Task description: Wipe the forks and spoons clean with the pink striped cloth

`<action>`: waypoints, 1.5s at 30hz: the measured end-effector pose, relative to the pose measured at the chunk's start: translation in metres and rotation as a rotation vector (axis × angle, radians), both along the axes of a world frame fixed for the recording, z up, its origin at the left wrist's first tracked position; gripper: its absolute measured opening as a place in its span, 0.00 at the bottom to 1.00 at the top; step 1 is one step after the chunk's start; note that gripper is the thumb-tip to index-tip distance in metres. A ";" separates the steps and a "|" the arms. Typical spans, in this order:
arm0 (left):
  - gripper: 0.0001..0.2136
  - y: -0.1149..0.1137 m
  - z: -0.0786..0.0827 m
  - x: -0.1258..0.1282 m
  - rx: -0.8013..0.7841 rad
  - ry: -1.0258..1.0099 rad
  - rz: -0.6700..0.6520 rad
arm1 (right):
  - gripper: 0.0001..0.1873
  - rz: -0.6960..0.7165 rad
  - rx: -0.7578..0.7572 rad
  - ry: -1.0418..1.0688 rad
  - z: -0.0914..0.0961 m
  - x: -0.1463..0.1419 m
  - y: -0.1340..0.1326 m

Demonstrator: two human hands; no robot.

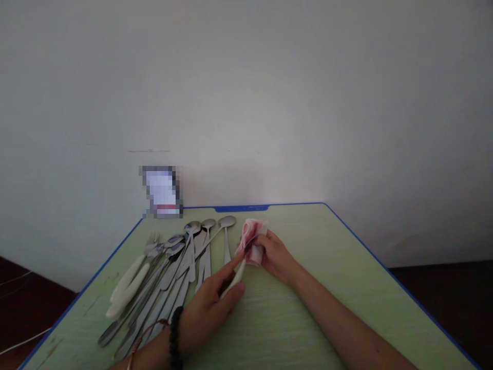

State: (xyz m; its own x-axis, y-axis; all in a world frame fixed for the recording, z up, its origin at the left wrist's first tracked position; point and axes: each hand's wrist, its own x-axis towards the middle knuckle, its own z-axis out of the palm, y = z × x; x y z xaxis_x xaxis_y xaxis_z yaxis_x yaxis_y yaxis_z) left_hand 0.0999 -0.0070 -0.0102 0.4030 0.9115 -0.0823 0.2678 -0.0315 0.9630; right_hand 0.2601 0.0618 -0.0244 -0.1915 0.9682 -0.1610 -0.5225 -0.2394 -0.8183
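My left hand (217, 298), with a dark beaded bracelet at the wrist, is closed around the white handle of a piece of cutlery (238, 275). Its metal end runs up against a pink and white cloth (252, 257), which partly hides it, so I cannot tell its kind. My right hand (274, 254) pinches the cloth around that metal end, thumb on top. Left of my hands lies a loose pile of metal spoons (192, 231) and other long cutlery. Forks (154, 244) with white handles (129, 282) are at the pile's left side.
A pixelated upright screen (162, 190) stands at the table's back left corner. The pale green table (308, 231) has a blue edge and meets a grey wall (288, 103) at the back. White cables (25, 340) run over the dark floor at the left.
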 end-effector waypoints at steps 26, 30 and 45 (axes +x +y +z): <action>0.27 0.000 -0.002 0.001 -0.010 -0.035 0.007 | 0.09 -0.030 0.026 -0.010 -0.002 -0.002 0.001; 0.27 0.000 -0.002 0.001 -0.007 -0.014 0.002 | 0.08 -0.037 0.006 0.009 -0.004 -0.002 0.002; 0.27 0.001 -0.005 0.000 0.023 0.021 -0.004 | 0.09 -0.071 -0.021 0.036 -0.001 -0.003 0.002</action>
State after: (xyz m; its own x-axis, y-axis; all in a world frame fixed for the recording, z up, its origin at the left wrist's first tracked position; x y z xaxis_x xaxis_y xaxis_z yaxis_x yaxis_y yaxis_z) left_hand 0.0995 -0.0062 -0.0147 0.4055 0.9114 -0.0697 0.2875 -0.0547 0.9562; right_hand 0.2573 0.0641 -0.0257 -0.1288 0.9760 -0.1756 -0.5676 -0.2177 -0.7940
